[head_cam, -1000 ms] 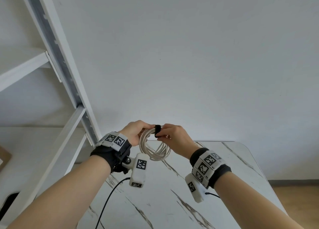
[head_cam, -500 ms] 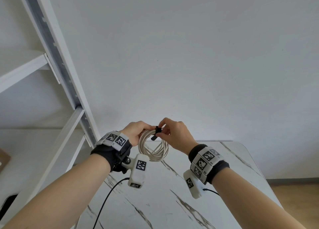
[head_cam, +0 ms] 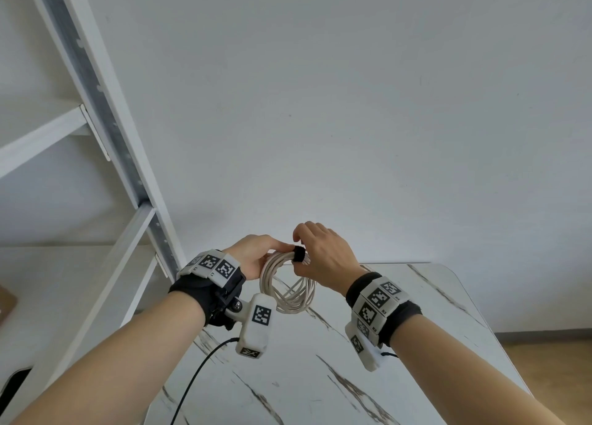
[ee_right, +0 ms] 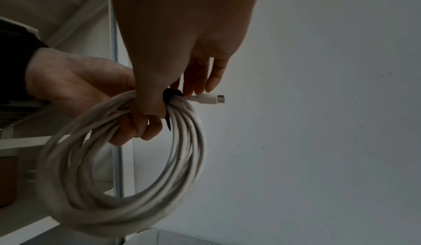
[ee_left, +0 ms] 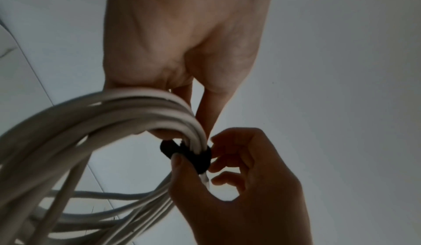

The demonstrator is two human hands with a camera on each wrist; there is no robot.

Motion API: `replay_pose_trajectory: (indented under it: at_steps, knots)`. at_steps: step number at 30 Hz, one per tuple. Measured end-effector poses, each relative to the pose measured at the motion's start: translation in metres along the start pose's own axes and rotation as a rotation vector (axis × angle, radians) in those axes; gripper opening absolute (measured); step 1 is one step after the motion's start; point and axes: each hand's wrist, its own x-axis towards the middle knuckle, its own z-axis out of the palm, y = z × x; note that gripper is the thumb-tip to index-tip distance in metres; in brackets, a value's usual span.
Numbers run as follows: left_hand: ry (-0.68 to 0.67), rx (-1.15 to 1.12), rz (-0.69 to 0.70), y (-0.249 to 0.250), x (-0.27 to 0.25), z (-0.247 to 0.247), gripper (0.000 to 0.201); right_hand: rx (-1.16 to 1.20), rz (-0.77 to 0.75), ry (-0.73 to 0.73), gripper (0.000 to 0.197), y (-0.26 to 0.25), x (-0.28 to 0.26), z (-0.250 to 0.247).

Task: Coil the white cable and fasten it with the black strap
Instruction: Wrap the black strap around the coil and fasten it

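Observation:
The white cable (head_cam: pixel 290 291) hangs as a round coil of several loops in the air above the table. My left hand (head_cam: pixel 256 258) grips the top of the coil (ee_right: pixel 127 191), fingers curled through the loops (ee_left: pixel 95 115). The black strap (head_cam: pixel 299 253) is wrapped around the bundle (ee_left: pixel 189 156) at the top right of the coil. My right hand (head_cam: pixel 320 258) pinches the strap (ee_right: pixel 170 95) between thumb and fingers. A white plug end (ee_right: pixel 210 99) sticks out past the strap in the right wrist view.
A white marble-patterned table (head_cam: pixel 368 376) lies below the hands. A white metal shelving rack (head_cam: pixel 105 126) stands at the left against a plain white wall. A black cord (head_cam: pixel 198 373) runs down from the left wrist camera. Wood floor (head_cam: pixel 551 363) shows at the right.
The right hand has turned over the top of the coil, carrying the strap's loose end round the bundle. The strap now sits closed as a band; the left hand stays put.

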Motion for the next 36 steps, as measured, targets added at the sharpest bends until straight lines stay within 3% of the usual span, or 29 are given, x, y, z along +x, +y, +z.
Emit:
replay_pose_trajectory:
  at_steps: [7, 16, 23, 28, 31, 36]
  knots:
    - [-0.059, 0.087, -0.021, -0.003, -0.004, 0.000, 0.039, 0.054, 0.067, -0.140, 0.054, 0.006, 0.000, 0.004]
    - [-0.106, 0.110, -0.011, -0.003, -0.004, -0.001, 0.025, 0.724, 0.351, -0.289, 0.056, 0.008, 0.002, 0.012]
    - [-0.079, 0.134, -0.019, -0.003, 0.004, -0.003, 0.033, 0.879, 0.440, -0.263, 0.072, 0.019, 0.004, 0.010]
    - [-0.094, 0.149, -0.006, -0.006, 0.009, -0.002, 0.008, 0.818, 0.395, -0.260, 0.040, 0.022, 0.005, 0.009]
    - [-0.087, 0.153, -0.007, -0.006, 0.011, -0.001, 0.013, 0.789, 0.377, -0.242, 0.024, 0.025, 0.005, 0.012]
    - [-0.095, 0.177, -0.006, -0.009, 0.015, -0.001, 0.018, 0.736, 0.333, -0.197, 0.024, 0.027, 0.004, 0.015]
